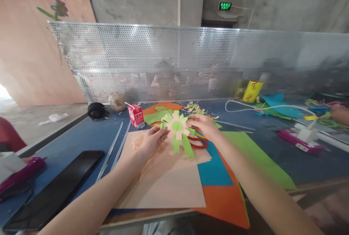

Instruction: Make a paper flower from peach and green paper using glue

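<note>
Between my two hands, raised a little above the table, is a paper flower [178,126] with pale peach and green strips round a green centre. Two green tails hang from its lower side. My left hand [154,140] pinches the flower's left edge, and my right hand [203,125] holds its right edge between fingers and thumb. Just below my right hand lie scissors [198,143] with red handles, partly hidden. Under the flower rests a pale peach sheet [166,187], over a blue sheet [215,169] and an orange sheet [226,206].
A black phone [54,191] and clear glue sticks [110,149] lie to the left. Behind are a red drink carton [135,116] and paper scraps [195,108]. Purple glue guns [300,141] sit at both sides. A perforated metal screen [136,60] bounds the table. Another person's hand [339,114] is far right.
</note>
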